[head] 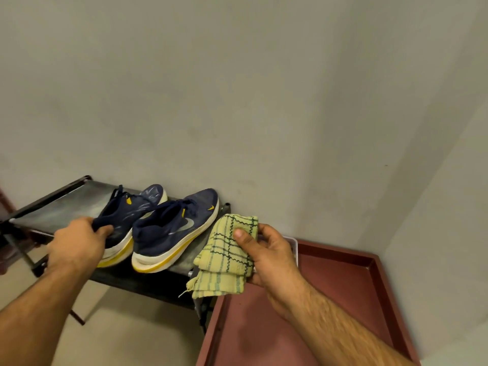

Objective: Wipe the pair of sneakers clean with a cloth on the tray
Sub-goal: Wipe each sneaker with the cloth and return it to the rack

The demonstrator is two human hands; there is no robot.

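Two navy sneakers with white and yellow soles stand side by side on a dark rack shelf (66, 207). My left hand (79, 241) grips the heel collar of the left sneaker (132, 207). Untouched beside it is the right sneaker (174, 228). My right hand (266, 254) holds a folded yellow-green checked cloth (224, 254) just right of the shelf, above the near-left corner of a reddish-brown tray (343, 286). The tray holds nothing I can see.
The rack stands against a plain pale wall. A white rimmed object (293, 243) shows behind my right hand at the tray's far edge. Pale floor (132, 326) lies under the rack, and the room corner is at the right.
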